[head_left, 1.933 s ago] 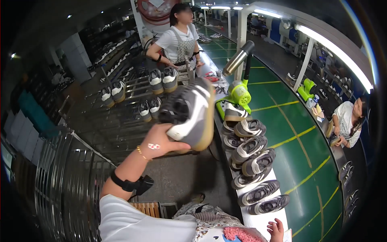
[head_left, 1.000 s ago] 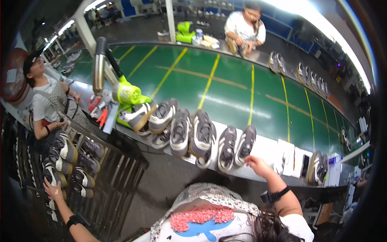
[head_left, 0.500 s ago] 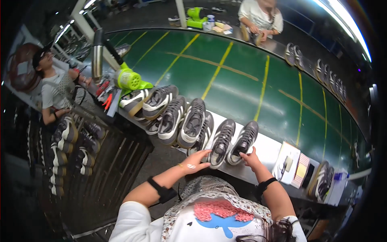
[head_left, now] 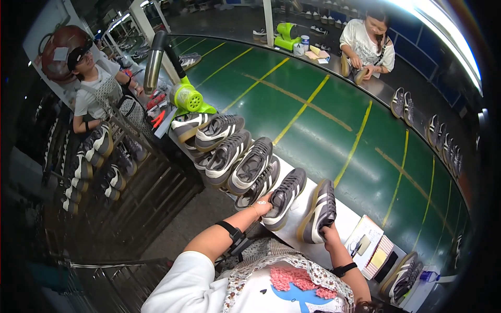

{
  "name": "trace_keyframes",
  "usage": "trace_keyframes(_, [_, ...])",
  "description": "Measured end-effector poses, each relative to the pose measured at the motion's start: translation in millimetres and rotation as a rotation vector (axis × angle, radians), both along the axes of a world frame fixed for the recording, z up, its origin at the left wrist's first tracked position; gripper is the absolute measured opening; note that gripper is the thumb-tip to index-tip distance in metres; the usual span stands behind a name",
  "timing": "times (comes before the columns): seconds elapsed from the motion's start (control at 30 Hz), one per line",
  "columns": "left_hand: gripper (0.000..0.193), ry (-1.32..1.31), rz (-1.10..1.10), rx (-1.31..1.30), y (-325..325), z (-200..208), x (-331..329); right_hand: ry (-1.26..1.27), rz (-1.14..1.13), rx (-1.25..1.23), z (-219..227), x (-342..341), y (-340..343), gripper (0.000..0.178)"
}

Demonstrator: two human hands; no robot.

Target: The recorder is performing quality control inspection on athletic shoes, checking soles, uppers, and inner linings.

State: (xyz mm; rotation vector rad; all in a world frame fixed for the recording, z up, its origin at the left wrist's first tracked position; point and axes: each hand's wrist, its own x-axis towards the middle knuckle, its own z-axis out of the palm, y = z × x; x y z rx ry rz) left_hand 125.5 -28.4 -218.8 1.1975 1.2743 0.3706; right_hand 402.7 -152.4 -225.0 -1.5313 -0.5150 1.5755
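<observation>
A dark grey sneaker with white stripes and a gum sole (head_left: 285, 199) is at the bench edge in front of me. My left hand (head_left: 264, 205) is closed at its heel, the fingertips partly hidden by the shoe. To its right, a matching sneaker (head_left: 319, 211) is tipped on its side, sole toward the left. My right hand (head_left: 330, 235) grips this one at the heel opening. Several similar sneakers (head_left: 251, 166) crowd together just left of my left hand, some stacked on others.
A green bench top with yellow lines (head_left: 308, 130) stretches ahead. On the left stand a bright green blower (head_left: 189, 99) and a shoe rack (head_left: 156, 180). Notebooks (head_left: 368, 237) and another pair of sneakers (head_left: 401, 276) lie right. Co-workers (head_left: 368, 49) are across and at left.
My right hand has turned the right-hand sneaker from upright onto its side. My left hand has moved in to grip the other sneaker's heel. The view has shifted.
</observation>
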Motion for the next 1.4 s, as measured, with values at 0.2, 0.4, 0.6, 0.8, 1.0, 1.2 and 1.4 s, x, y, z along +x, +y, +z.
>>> trace_keyframes(0.2, [0.054,-0.532,0.164,-0.405,-15,83,24,0.237,-0.125,0.057,63,24,-9,0.062])
trace_keyframes(0.4, [0.044,-0.822,0.215,-0.517,-28,111,36,0.243,-0.095,0.171,84,22,4,0.05])
trace_keyframes(0.6, [0.036,-0.866,0.249,-0.542,-35,115,47,0.337,-0.071,0.241,116,15,7,0.047])
trace_keyframes(0.8, [0.034,-0.751,0.231,-0.486,-47,138,59,0.205,0.008,0.247,123,14,7,0.046])
trace_keyframes(1.0, [0.035,-1.092,0.14,-0.684,-47,131,53,0.359,-0.036,0.185,125,15,4,0.05])
trace_keyframes(1.2, [0.065,-1.084,-0.063,-0.123,-37,159,33,0.396,0.074,0.616,155,33,6,0.074])
trace_keyframes(1.4, [0.071,-1.077,0.054,-0.276,-26,182,52,0.57,0.065,0.503,158,13,24,0.077])
